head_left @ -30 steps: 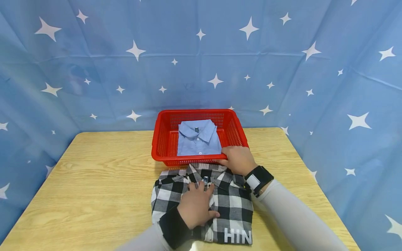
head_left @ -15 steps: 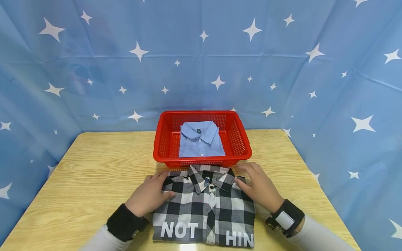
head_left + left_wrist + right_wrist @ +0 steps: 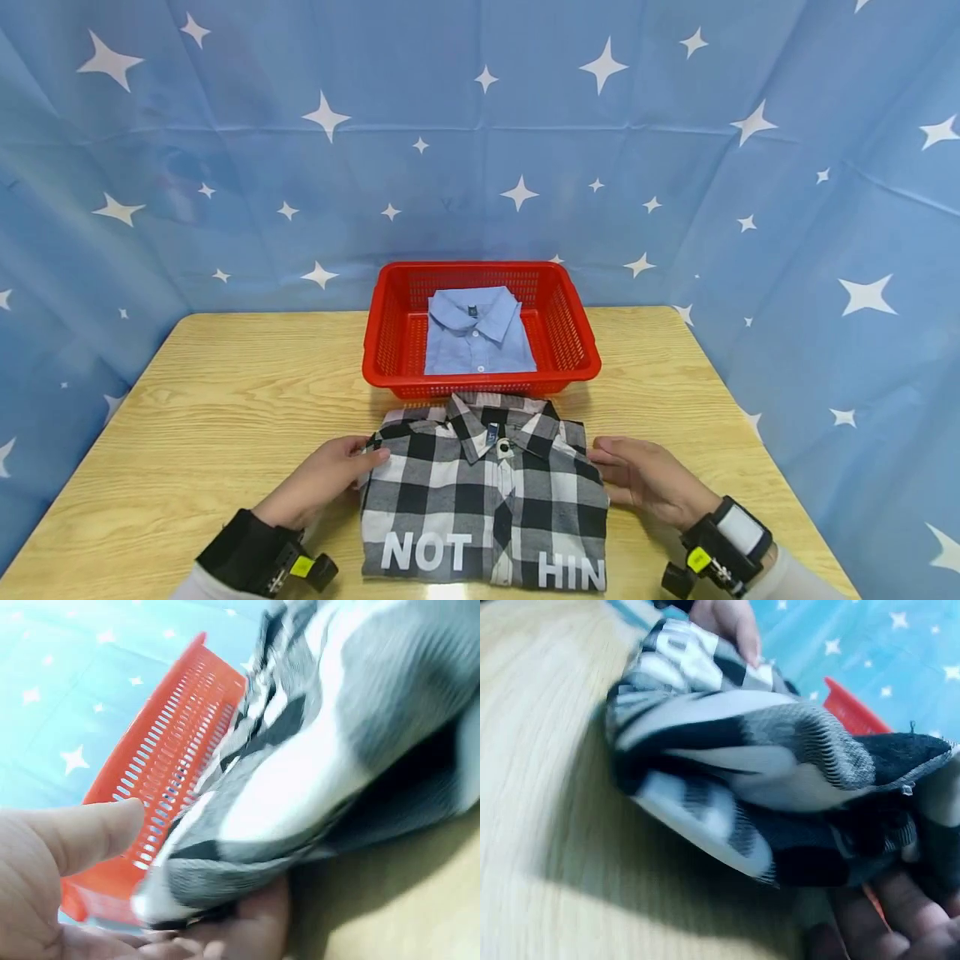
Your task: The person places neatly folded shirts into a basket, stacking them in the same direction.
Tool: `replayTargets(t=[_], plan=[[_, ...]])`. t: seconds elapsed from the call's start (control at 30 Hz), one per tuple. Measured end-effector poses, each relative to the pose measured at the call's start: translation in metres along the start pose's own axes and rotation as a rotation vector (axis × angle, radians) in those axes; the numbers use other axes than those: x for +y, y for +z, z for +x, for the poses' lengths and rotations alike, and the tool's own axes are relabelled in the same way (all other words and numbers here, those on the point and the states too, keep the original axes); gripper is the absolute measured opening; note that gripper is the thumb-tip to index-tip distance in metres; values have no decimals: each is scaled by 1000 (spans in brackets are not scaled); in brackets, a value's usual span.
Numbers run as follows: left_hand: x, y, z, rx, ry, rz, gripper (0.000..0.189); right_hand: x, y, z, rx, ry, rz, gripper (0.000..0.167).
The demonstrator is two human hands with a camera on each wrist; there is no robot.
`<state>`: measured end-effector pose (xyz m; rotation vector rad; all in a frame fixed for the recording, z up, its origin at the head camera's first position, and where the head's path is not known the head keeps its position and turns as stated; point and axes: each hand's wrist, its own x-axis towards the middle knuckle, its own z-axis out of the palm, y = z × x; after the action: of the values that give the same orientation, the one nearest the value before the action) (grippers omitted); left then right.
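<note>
A folded black-and-white checked shirt point(image 3: 472, 492) lies on the table, collar toward the basket, with white letters across its lower front. My left hand point(image 3: 326, 475) is at its left edge. In the left wrist view its fingers lie beneath the shirt's edge point(image 3: 277, 802), while the thumb point(image 3: 101, 832) stands raised apart from the cloth. At the opposite edge is my right hand point(image 3: 648, 475), its fingertips right at the cloth. The right wrist view shows the shirt's layered side point(image 3: 780, 765) and right-hand fingers point(image 3: 900, 915) low beside it.
Just behind the shirt stands a red perforated basket point(image 3: 573, 342) holding a folded light blue shirt point(image 3: 480, 333). Bare wooden table point(image 3: 247, 383) extends to both sides. A blue curtain with white stars point(image 3: 225, 167) hangs behind.
My right hand has left the basket's rim and moved to the checked shirt's right edge. My left hand has gone from the shirt's middle to its left edge.
</note>
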<state>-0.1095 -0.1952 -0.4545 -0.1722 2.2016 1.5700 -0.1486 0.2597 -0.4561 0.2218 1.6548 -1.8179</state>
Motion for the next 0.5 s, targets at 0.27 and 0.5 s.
replayTargets(t=[0.27,0.5], plan=[[-13,4,-5,-88,-18,-144,45,14,2,-2,-342,62,159,26],[-12,14,-6,-14,13,-137,44,12,19,-5,-192,-63,-113,49]])
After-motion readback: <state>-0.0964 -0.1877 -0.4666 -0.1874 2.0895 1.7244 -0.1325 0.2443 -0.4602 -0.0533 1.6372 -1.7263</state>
